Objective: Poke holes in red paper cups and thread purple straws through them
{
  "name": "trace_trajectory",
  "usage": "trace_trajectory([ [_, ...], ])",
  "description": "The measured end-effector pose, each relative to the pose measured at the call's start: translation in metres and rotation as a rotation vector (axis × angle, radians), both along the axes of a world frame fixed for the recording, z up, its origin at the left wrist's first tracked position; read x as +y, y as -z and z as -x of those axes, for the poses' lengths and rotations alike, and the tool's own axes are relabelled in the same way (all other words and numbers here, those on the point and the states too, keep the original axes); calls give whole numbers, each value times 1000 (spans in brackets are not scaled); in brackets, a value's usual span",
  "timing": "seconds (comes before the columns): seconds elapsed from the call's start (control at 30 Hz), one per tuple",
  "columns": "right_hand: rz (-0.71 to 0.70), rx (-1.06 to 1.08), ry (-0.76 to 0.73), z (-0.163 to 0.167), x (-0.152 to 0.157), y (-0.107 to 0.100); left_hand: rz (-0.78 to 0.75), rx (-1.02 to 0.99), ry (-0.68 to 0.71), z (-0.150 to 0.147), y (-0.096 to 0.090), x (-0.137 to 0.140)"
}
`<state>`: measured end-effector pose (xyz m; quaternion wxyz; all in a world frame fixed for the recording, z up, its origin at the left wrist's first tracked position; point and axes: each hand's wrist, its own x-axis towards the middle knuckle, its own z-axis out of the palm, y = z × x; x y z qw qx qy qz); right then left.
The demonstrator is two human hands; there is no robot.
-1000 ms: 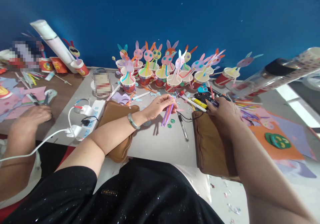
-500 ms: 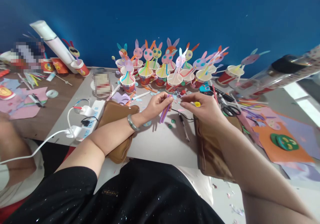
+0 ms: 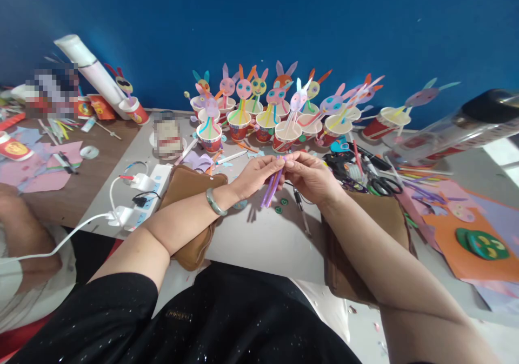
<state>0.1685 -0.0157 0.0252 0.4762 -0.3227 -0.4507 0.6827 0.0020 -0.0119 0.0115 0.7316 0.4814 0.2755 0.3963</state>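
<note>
My left hand (image 3: 261, 172) is closed around a small bundle of thin purple strips (image 3: 271, 190), which hang down below its fingers. With thumb and fingers pinched, my right hand (image 3: 308, 173) meets it at the top of the strips; the exact grip there is partly hidden. Two small green round pieces (image 3: 279, 210) lie on the table just below. To their right is a pen (image 3: 302, 212) with a black grip. Straight ahead, several red paper cups (image 3: 287, 137) hold paper rabbit figures (image 3: 300, 101) on stems.
A brown cushion (image 3: 190, 196) lies under my left forearm, another (image 3: 365, 223) under my right. The white power strip (image 3: 150, 196) stands at left. Scissors (image 3: 385, 185), orange paper (image 3: 454, 250) and a clear bottle (image 3: 458, 128) are at right. A co-worker's arm (image 3: 28, 234) shows at far left.
My right hand has moved left and closed onto the top of the purple strips beside my left hand. The yellow piece near its fingers no longer shows. The view has shifted slightly.
</note>
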Motion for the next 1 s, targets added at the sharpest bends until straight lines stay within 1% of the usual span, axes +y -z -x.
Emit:
trace_trajectory([
  [0.07, -17, 61, -44, 0, 1, 4, 13, -11, 28, 0, 3, 1],
  [0.17, -23, 102, -61, -1, 1, 8, 33, -18, 63, 1, 4, 1],
  [0.3, -13, 102, -55, -3, 1, 14, 75, -7, 94, 2, 3, 0],
  [0.43, -11, 105, -93, -4, 1, 19, 151, -13, 111, 0, 3, -2],
  [0.57, 30, 145, -155, -3, 0, 23, 232, -37, 145, -3, 2, -4],
  [0.63, 53, 145, -161, -3, -1, 24, 259, -31, 151, -3, 3, -5],
  [0.7, 62, 142, -148, -3, -2, 26, 258, -23, 171, -4, 4, -5],
  [0.87, 71, 110, -139, -3, -4, 32, 205, 13, 280, -2, 6, -6],
  [1.0, 74, 111, -147, -2, -6, 33, 197, 62, 328, 0, 7, -6],
])
